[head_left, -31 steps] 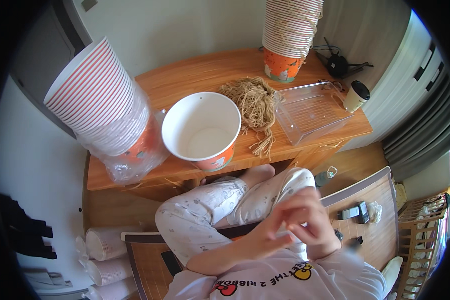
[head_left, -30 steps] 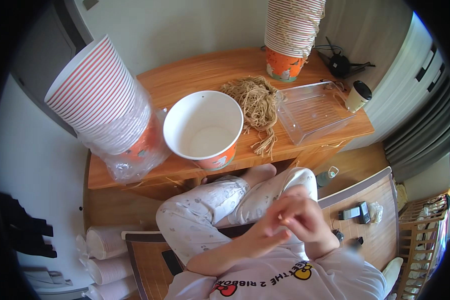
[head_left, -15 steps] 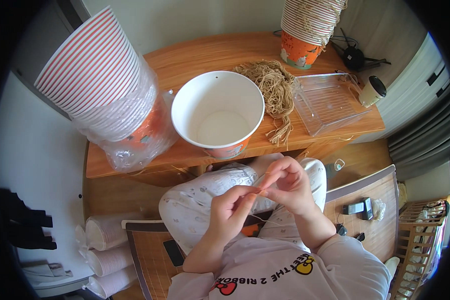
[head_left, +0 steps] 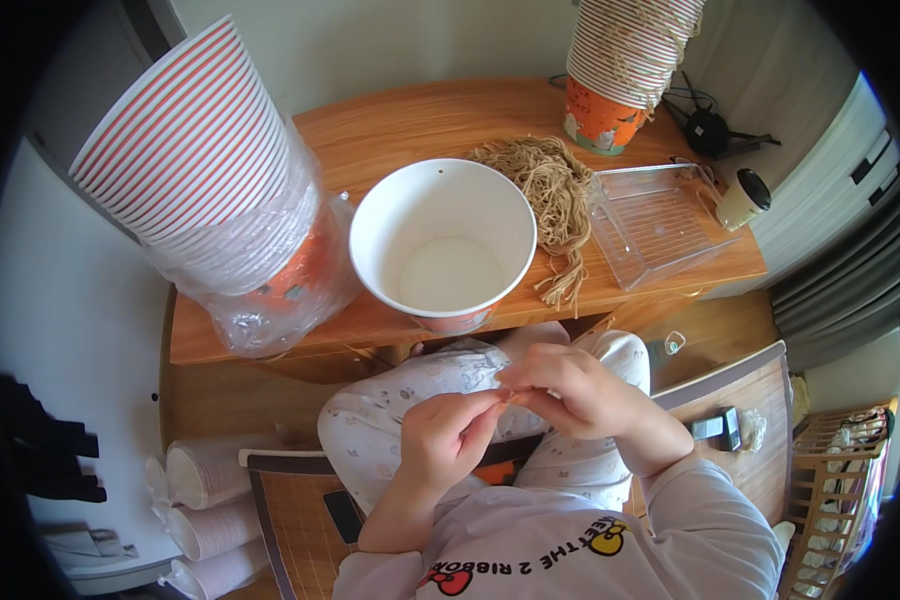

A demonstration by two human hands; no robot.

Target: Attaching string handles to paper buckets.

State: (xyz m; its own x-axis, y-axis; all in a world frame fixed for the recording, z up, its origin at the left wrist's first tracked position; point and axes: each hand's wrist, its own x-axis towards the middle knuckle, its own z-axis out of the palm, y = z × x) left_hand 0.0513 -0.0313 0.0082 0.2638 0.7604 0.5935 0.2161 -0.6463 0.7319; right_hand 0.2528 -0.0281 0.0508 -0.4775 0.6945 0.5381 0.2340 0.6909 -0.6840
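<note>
Both hands meet above my lap with their fingertips pinched together. My left hand (head_left: 445, 437) is closed, thumb against forefinger. My right hand (head_left: 573, 390) is also closed, bent over the left fingertips. Whatever lies between them is too small and too covered to make out. In front of them, at the table's near edge, stands a large white paper bucket (head_left: 440, 212), open at the top, with a small hole near its far rim. Beside it on the right lies a bundle of tan cords (head_left: 552, 190), loose ends hanging toward the near edge.
A tall bucket stack (head_left: 195, 150) in clear plastic leans at the left of the wooden table (head_left: 400, 110). Another stack (head_left: 635, 55) draped with cords, a clear tray (head_left: 660, 228) and a lidded cup (head_left: 740, 205) stand right. A phone (head_left: 344, 516) and wrapped stacks (head_left: 215, 528) lie lower left.
My right hand has turned downward, its raised fingers now folded over the pinch. Both hands have shifted slightly left. The table sits a little lower in the picture.
</note>
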